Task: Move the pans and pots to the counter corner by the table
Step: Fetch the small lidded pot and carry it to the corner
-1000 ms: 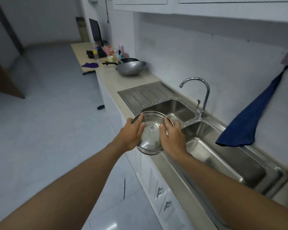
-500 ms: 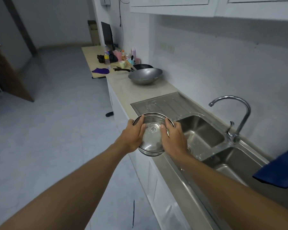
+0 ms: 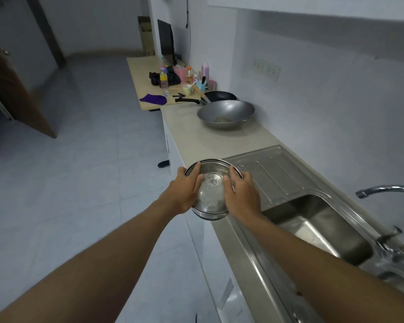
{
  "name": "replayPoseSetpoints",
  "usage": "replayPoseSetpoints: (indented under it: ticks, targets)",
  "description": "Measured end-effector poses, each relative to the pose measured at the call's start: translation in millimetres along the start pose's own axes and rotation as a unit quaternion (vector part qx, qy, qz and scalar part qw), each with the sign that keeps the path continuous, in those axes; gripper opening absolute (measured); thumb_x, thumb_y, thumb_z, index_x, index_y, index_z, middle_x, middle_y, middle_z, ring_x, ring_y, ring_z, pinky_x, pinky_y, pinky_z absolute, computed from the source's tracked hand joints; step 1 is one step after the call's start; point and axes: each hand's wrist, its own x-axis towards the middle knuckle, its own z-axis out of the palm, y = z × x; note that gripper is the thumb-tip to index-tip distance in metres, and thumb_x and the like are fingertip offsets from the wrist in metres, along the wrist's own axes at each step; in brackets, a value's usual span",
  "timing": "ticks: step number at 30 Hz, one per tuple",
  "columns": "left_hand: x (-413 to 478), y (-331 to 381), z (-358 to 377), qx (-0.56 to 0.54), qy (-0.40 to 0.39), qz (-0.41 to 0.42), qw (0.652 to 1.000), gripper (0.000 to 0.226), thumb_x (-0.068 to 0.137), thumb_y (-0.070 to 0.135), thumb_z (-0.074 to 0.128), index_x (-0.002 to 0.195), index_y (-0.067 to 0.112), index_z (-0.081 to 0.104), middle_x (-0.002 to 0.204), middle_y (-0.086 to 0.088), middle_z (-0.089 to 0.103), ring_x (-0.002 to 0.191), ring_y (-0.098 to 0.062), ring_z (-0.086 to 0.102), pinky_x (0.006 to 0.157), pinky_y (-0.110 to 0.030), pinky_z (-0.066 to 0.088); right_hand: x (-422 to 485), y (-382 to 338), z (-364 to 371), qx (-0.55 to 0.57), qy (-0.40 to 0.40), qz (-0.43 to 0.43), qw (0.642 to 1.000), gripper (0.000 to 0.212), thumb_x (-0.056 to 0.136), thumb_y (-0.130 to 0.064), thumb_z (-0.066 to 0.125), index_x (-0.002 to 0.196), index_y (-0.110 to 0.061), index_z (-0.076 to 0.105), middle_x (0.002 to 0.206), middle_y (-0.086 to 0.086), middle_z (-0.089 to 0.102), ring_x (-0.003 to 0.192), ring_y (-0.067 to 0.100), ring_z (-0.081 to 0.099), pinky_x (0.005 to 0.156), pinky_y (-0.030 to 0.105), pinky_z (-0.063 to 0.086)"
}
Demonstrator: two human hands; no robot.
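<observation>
I hold a steel pot with a glass lid (image 3: 212,190) in front of me, over the counter's front edge. My left hand (image 3: 183,191) grips its left side and my right hand (image 3: 241,194) its right side, thumbs resting on the lid. Farther along the beige counter (image 3: 196,141) sits a large grey wok (image 3: 226,114), and right behind it a black frying pan (image 3: 221,96) with its handle pointing left. Both stand near the counter's far end, next to a wooden table (image 3: 140,73).
A steel sink (image 3: 313,227) with a ribbed drainboard (image 3: 266,169) and a tap (image 3: 387,190) lies to my right. The table carries bottles, cups, a purple cloth (image 3: 154,99) and a black monitor (image 3: 165,40). A brown door (image 3: 12,89) stands open on the left.
I have walked along the counter toward the wok with the pot in both hands. The sink and tap have slid to the right of view, and the blue towel has left the frame.
</observation>
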Motion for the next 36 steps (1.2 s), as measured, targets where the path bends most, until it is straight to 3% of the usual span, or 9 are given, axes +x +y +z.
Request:
replayPoseSetpoints:
  ticks: [13, 18, 25, 36]
  targets:
    - [170, -108, -86, 0.033, -0.047, 0.037, 0.998, 0.050, 0.105, 0.050, 0.020, 0.153, 0.037, 0.021, 0.124, -0.008, 0.036, 0.105, -0.036, 0.055, 0.097, -0.041, 0.046, 145, -80, 114, 0.017, 0.019, 0.055, 0.998, 0.046, 0.103, -0.044, 0.041, 0.144, -0.025, 0.051, 0.135, 0.006, 0.049, 0.112, 0.033, 0.061, 0.096, 0.045, 0.049]
    - [227, -136, -108, 0.023, -0.067, 0.039, 0.997, 0.053, 0.105, 0.048, 0.020, 0.156, 0.032, 0.019, 0.131, -0.014, 0.036, 0.109, -0.034, 0.053, 0.100, -0.040, 0.045, 198, -101, 145, 0.012, 0.025, 0.061, 0.998, 0.044, 0.103, -0.044, 0.042, 0.143, -0.027, 0.052, 0.134, 0.006, 0.049, 0.108, 0.035, 0.062, 0.095, 0.043, 0.049]
    - [331, -160, -127, 0.038, -0.077, 0.035, 0.996, 0.054, 0.106, 0.044, 0.022, 0.157, 0.028, 0.016, 0.136, -0.017, 0.034, 0.117, -0.037, 0.052, 0.105, -0.045, 0.044, 295, -105, 189, -0.006, 0.031, 0.067, 0.997, 0.046, 0.103, -0.046, 0.040, 0.144, -0.029, 0.049, 0.137, 0.005, 0.047, 0.106, 0.037, 0.062, 0.094, 0.042, 0.046]
    - [485, -187, -140, 0.043, -0.084, 0.026, 0.995, 0.052, 0.107, 0.040, 0.023, 0.156, 0.021, 0.020, 0.131, -0.019, 0.037, 0.112, -0.035, 0.053, 0.104, -0.044, 0.044, 449, -89, 249, -0.009, 0.006, 0.067, 0.998, 0.044, 0.103, -0.046, 0.038, 0.143, -0.029, 0.050, 0.135, 0.006, 0.047, 0.109, 0.034, 0.061, 0.089, 0.041, 0.047]
